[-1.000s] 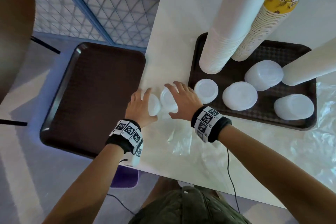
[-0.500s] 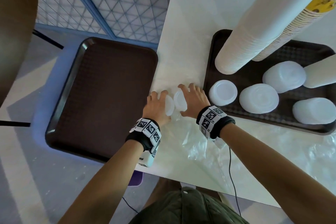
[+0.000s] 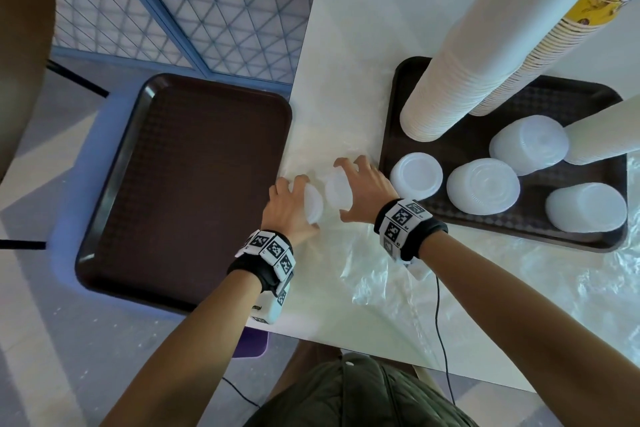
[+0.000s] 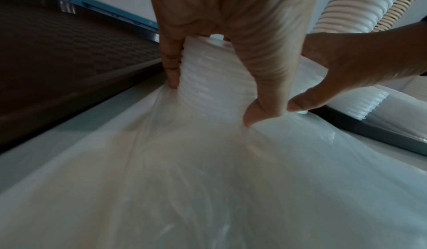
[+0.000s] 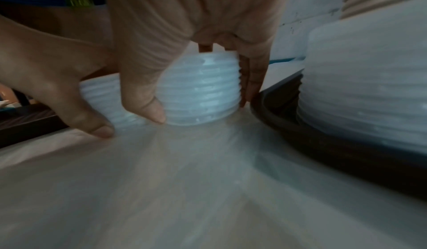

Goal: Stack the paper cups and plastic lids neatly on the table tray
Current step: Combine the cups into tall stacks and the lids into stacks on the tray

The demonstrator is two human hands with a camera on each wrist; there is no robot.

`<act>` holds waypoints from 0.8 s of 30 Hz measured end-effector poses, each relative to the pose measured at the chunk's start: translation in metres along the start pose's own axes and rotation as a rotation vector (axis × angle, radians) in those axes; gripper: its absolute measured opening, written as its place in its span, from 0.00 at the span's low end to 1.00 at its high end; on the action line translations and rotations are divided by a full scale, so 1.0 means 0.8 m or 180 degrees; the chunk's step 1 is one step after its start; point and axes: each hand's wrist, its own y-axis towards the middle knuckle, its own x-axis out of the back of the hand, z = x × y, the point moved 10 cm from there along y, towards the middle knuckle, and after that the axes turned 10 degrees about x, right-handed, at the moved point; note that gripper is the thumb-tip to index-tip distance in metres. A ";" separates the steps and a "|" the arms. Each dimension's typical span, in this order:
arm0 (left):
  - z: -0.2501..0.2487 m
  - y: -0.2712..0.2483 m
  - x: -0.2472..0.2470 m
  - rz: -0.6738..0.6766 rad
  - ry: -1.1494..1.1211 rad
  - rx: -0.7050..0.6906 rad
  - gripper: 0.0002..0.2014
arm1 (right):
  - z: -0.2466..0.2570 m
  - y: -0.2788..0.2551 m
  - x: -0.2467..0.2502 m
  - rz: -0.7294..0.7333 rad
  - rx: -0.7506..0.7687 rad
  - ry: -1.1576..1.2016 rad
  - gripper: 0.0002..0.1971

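Two short stacks of translucent plastic lids stand side by side on the white table [image 3: 346, 28], between the two brown trays. My left hand [image 3: 299, 201] grips the left lid stack [image 3: 313, 206], fingers and thumb curled round its ribbed side [image 4: 215, 81]. My right hand [image 3: 349, 189] grips the right lid stack [image 3: 337, 191], which the right wrist view shows as a ribbed stack [image 5: 201, 88] resting on plastic film. The table tray [image 3: 389, 135] at the right holds several lid stacks [image 3: 483, 185] and tall paper cup stacks [image 3: 460, 55].
An empty brown tray [image 3: 194, 191] lies to the left, off the table's edge. Crinkled clear plastic film [image 3: 433, 288] covers the near table. A yellow-printed cup stack [image 3: 540, 55] leans behind the white one. A cable [image 3: 440, 322] hangs from my right wrist.
The view has shifted a little. Both hands keep hold of their lid stacks at about the same spot beside the tray.
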 end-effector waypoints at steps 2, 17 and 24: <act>0.001 -0.002 0.002 -0.0031 -0.0066 -0.0016 0.42 | -0.002 -0.002 0.003 -0.0043 0.0029 0.0139 0.44; 0.003 -0.007 0.007 0.0036 -0.0155 -0.0144 0.41 | -0.014 -0.013 0.026 -0.0281 0.0183 0.0633 0.44; 0.003 -0.011 0.013 0.0077 -0.0343 -0.0059 0.43 | -0.005 -0.031 0.038 -0.0513 0.0383 0.0802 0.44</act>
